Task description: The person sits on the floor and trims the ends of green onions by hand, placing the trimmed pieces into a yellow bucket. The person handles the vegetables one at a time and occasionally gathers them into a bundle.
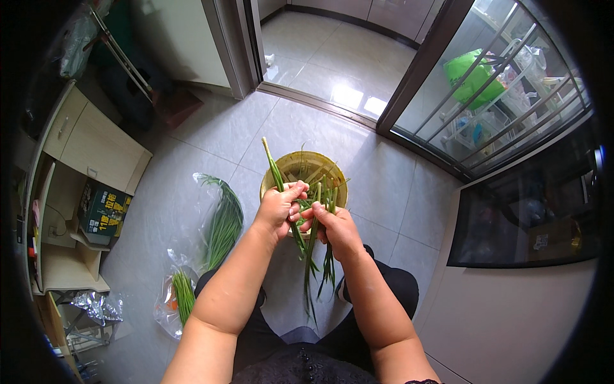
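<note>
My left hand (pixel 279 206) is closed round a small bundle of long green stalks (pixel 272 165), likely garlic chives, whose pale ends point up and away from me. Close beside it, my right hand (pixel 334 228) grips loose green leaves (pixel 328 261) that trail down toward my feet. Both hands are over the near side of a round yellowish bin (pixel 271 168) on the floor, which has green and pale plant scraps inside. To the left, a clear plastic bag (pixel 192 211) holds a large bunch of thin green chives (pixel 223 225). Lower down, more chive stalks (pixel 183 293) lie in clear plastic.
A light wooden cabinet (pixel 96 139) stands at the left, with a printed box (pixel 103 211) on its shelf. Behind it are a long-handled dustpan (pixel 175 108) and a wall. A sliding-door frame (pixel 407 72) stands ahead; a dark glossy panel (pixel 508 230) is at right.
</note>
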Demonstrator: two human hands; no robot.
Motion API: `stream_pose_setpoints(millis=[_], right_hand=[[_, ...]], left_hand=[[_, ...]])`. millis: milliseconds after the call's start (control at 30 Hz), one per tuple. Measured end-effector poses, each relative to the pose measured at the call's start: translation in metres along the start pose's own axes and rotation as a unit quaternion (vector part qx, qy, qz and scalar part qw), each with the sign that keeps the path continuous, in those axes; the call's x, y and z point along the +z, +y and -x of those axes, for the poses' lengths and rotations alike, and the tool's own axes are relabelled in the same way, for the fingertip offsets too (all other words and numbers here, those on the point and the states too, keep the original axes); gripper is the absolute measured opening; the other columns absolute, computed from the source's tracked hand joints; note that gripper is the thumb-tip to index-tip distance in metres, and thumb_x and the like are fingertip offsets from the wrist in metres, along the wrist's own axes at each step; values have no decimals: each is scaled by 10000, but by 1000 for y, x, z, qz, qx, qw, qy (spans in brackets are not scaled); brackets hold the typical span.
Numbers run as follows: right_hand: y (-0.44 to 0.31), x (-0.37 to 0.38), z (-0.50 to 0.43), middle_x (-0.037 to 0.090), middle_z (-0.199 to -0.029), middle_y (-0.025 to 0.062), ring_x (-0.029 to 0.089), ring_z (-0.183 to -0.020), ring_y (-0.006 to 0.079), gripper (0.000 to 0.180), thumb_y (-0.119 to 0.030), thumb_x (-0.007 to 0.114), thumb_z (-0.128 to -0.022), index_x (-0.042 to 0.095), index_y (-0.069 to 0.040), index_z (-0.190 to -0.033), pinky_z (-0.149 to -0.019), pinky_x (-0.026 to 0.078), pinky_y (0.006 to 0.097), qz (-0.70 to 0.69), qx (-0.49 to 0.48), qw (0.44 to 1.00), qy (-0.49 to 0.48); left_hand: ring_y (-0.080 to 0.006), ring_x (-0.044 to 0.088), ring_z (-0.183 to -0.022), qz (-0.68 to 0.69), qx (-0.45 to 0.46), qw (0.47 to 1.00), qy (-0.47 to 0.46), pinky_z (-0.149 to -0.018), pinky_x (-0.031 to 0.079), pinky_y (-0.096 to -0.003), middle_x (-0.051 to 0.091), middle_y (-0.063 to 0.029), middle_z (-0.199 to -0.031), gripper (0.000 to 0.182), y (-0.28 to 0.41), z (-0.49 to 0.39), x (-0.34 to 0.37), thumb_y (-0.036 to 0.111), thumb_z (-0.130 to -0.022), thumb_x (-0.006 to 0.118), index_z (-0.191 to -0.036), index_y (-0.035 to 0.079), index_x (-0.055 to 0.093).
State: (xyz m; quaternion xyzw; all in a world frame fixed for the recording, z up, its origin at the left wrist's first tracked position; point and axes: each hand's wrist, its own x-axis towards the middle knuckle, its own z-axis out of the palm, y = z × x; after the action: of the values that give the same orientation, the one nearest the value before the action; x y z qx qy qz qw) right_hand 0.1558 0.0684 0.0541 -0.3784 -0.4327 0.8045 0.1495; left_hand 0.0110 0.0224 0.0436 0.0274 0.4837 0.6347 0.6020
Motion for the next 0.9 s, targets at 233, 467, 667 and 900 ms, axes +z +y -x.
stream_pose_setpoints(millis=[233,467,667,900], right_hand=[[13,-6,-8,581,-707,50,565,-594,107,257,-250,448,-945,552,-22,-1002,-535,461,238,-106,-52,993,17],[13,5,-11,578,-731,-4,466,-490,58,208,-197,613,-857,598,-38,-989,-399,370,217,-127,-46,986,98],[13,4,-20,572,-677,6,447,-472,47,174,-198,672,-809,645,-26,-818,-396,317,198,-99,-91,972,193],[11,1,-22,444,-507,-29,355,-386,56,307,-319,638,-832,542,-78,-667,-363,287,231,-96,-15,984,152]], left_hand=[[-45,344,-452,63,-61,996,-18,-400,286,-196,515,-2,-762,180,1,1,-5,225,-895,558,-950,54,566],[-36,335,-446,40,-78,994,-58,-397,270,-177,511,19,-729,180,3,2,-6,218,-907,533,-973,57,577],[-19,308,-425,-5,-88,993,-73,-377,246,-171,495,53,-680,239,-1,7,2,215,-924,491,-1069,39,564],[-12,310,-415,-81,-41,995,-49,-374,228,-171,477,56,-652,218,2,8,0,212,-896,550,-1049,57,568]])
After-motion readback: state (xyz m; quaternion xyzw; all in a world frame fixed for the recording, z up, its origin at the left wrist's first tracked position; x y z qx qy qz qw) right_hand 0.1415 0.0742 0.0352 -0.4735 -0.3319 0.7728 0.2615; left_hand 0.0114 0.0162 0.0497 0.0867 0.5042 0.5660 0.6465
